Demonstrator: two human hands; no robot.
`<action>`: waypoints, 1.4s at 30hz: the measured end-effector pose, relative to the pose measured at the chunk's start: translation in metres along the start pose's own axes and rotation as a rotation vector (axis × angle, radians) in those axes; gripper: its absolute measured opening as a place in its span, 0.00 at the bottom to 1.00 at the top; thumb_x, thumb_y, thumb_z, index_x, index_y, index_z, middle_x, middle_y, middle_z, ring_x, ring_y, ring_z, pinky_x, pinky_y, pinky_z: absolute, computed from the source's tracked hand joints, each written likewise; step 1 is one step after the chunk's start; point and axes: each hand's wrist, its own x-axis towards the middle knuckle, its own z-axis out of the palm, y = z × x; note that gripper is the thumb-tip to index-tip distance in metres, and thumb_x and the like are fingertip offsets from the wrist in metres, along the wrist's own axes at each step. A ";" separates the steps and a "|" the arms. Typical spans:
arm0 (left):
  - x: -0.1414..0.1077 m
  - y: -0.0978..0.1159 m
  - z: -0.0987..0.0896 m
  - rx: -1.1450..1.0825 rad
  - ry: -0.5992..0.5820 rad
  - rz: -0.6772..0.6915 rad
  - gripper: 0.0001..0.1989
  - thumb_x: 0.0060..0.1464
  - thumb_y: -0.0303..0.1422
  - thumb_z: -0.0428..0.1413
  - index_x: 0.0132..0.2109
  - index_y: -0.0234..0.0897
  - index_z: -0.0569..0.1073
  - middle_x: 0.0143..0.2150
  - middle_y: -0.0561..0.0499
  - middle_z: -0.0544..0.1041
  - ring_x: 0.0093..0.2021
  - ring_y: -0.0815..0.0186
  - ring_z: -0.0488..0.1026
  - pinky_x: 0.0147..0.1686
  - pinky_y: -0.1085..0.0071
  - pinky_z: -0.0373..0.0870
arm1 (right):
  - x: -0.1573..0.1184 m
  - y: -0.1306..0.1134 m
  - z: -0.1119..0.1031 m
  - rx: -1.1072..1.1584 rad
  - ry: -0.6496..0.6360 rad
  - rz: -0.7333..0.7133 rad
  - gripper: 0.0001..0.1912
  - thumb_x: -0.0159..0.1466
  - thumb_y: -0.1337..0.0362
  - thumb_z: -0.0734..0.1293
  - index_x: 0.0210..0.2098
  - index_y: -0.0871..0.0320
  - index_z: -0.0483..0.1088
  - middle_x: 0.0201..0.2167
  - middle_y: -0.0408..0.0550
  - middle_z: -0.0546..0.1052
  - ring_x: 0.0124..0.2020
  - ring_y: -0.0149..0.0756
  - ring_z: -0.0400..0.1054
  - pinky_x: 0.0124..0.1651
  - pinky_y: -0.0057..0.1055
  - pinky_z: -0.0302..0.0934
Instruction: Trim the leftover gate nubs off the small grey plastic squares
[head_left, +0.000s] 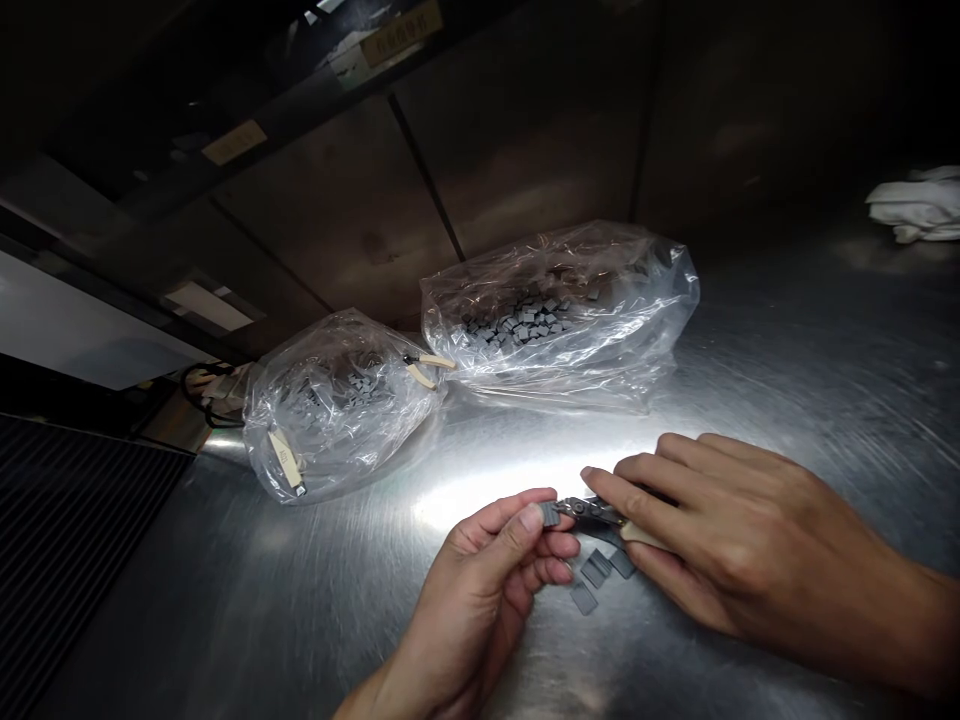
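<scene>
The left hand [472,590] has its fingers clamped on a grey tile [550,514], which sits just beside the tip of the pliers [589,511]. The right hand [739,540] has its fingers closed around the cream grips [645,535]. Loose tiles [597,568] lie below on the steel desk [787,330], and two clear bags [559,310] of tiles rest beyond.

L hand [472,585], R hand [750,540] bare; short nails [531,517]; R forearm [892,625] bare too.
</scene>
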 end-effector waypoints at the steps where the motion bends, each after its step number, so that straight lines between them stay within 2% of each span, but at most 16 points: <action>1: 0.000 0.001 0.000 0.000 -0.001 -0.001 0.12 0.51 0.29 0.72 0.43 0.29 0.85 0.37 0.42 0.85 0.33 0.68 0.80 0.34 0.76 0.77 | 0.000 0.000 0.000 0.008 -0.002 -0.002 0.12 0.70 0.69 0.62 0.48 0.62 0.76 0.33 0.49 0.78 0.30 0.40 0.67 0.34 0.39 0.55; 12: 0.000 0.000 0.000 0.012 -0.007 0.017 0.11 0.51 0.29 0.72 0.42 0.29 0.86 0.36 0.43 0.85 0.31 0.70 0.78 0.34 0.76 0.76 | 0.000 0.002 -0.003 -0.018 -0.015 -0.037 0.12 0.70 0.71 0.61 0.47 0.62 0.75 0.31 0.48 0.77 0.29 0.38 0.67 0.33 0.37 0.54; 26: 0.000 -0.001 0.000 0.059 -0.018 0.025 0.11 0.52 0.30 0.71 0.43 0.29 0.86 0.37 0.43 0.85 0.32 0.71 0.77 0.36 0.76 0.76 | -0.004 0.004 0.001 -0.026 -0.039 -0.066 0.14 0.72 0.74 0.60 0.51 0.64 0.74 0.30 0.45 0.75 0.28 0.37 0.67 0.32 0.38 0.53; 34: -0.001 -0.001 -0.002 0.056 -0.028 0.022 0.10 0.53 0.30 0.71 0.42 0.30 0.86 0.36 0.44 0.84 0.31 0.71 0.77 0.35 0.76 0.76 | -0.006 0.004 0.002 -0.011 -0.030 -0.072 0.14 0.71 0.75 0.59 0.50 0.64 0.74 0.28 0.44 0.74 0.27 0.36 0.66 0.31 0.37 0.55; 42: -0.002 0.001 0.000 0.027 -0.013 0.020 0.10 0.54 0.28 0.70 0.45 0.31 0.85 0.38 0.44 0.84 0.32 0.71 0.78 0.34 0.76 0.76 | -0.003 0.007 0.001 0.042 0.002 0.020 0.11 0.71 0.70 0.63 0.49 0.62 0.75 0.30 0.44 0.76 0.29 0.36 0.69 0.33 0.36 0.58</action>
